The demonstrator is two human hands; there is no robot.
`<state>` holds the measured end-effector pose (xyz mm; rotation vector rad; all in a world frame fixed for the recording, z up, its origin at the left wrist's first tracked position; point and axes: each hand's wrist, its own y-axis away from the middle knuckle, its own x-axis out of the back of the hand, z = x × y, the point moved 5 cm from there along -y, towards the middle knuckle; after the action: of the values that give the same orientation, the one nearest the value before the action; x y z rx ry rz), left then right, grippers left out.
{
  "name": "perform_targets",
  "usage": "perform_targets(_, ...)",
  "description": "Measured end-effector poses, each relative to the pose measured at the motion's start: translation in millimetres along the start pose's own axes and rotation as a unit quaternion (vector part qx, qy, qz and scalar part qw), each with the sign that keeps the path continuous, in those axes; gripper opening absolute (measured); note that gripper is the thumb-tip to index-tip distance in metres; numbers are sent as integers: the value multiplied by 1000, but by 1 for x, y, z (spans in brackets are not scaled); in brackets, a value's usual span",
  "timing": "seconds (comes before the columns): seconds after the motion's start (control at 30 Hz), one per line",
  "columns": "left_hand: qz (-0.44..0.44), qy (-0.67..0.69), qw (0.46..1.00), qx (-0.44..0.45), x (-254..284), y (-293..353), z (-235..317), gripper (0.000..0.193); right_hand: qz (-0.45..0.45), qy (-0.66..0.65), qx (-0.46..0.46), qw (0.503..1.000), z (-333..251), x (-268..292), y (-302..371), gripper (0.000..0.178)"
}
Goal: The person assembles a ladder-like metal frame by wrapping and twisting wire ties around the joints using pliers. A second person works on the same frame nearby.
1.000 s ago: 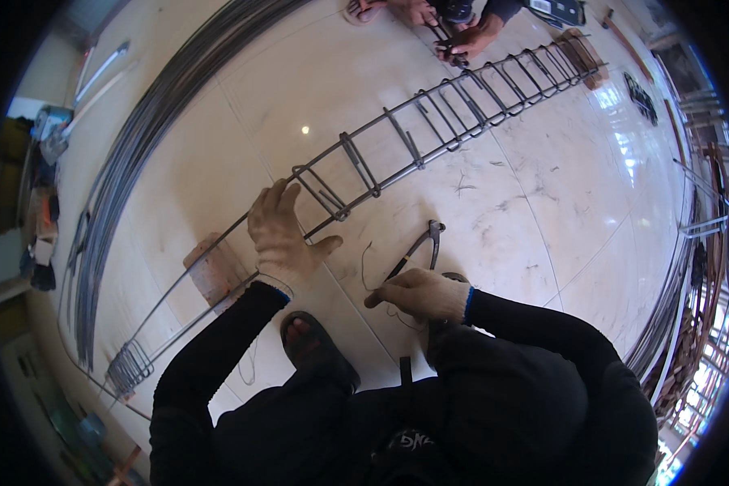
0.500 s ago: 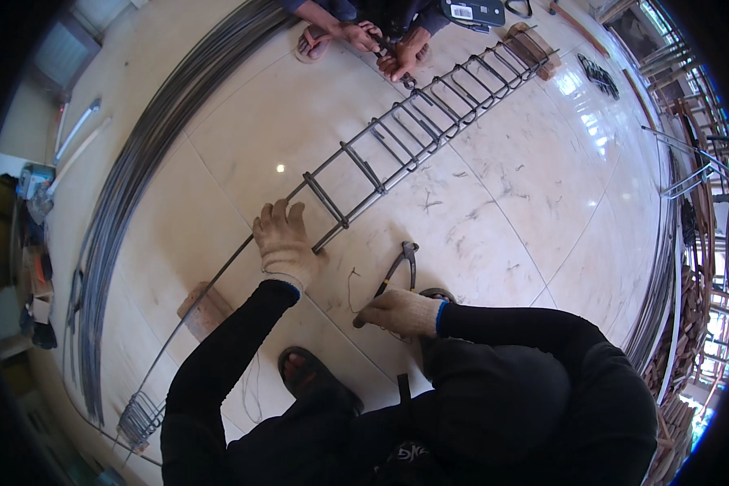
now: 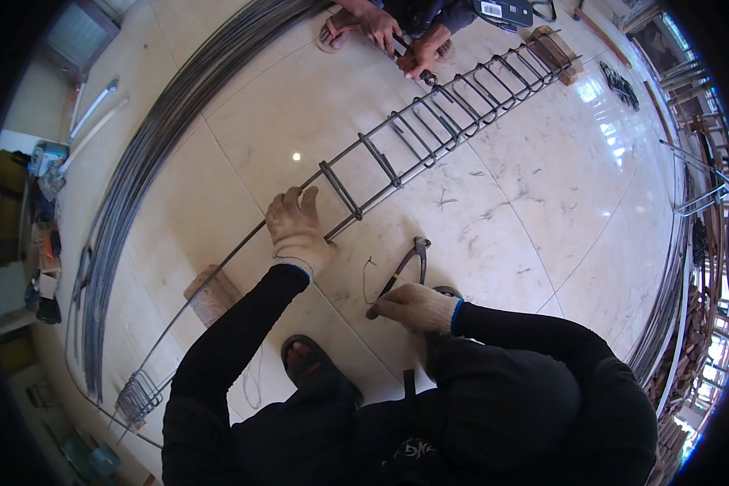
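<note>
A long rebar cage (image 3: 381, 195), two visible bars joined by rectangular stirrups, runs from lower left to upper right above the tiled floor. My left hand (image 3: 296, 231), in a cream work glove, lies across its near-left end, fingers bent over the far bar and the thumb side by the near bar's end. My right hand (image 3: 417, 308), also gloved, is closed round the handles of end-cutting pincers (image 3: 419, 249), whose jaws point away from me. Beside them a thin bent tie wire (image 3: 365, 279) stands up from the hand; its lower end is hidden.
A co-worker's hands (image 3: 397, 49) work a dark tool at the cage's far side. Wooden blocks (image 3: 211, 298) lie under the bars. A bundle of long rebar (image 3: 150, 162) curves along the left. Loose stirrups (image 3: 140, 397) hang at lower left; others (image 3: 620, 86) lie at far right.
The whole view has shifted slightly, moving the cage rightward in the picture. My left fingers look more bent over the bar. One of the co-worker's hands has moved apart from the other along the tool.
</note>
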<state>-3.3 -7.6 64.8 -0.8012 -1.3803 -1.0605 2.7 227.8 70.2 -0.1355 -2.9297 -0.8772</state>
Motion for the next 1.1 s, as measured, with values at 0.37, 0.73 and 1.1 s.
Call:
perform_targets(0.37, 143, 173, 974, -18, 3, 43, -35, 101, 35, -52, -4, 998, -28, 3, -4, 36)
perform_targets(0.73, -22, 79, 995, 59, 21, 15, -55, 83, -4, -68, -35, 997, -46, -8, -9, 39)
perform_targets(1.1, 5, 168, 986, -12, -14, -17, -86, 77, -9, -88, -26, 996, -48, -8, -3, 39)
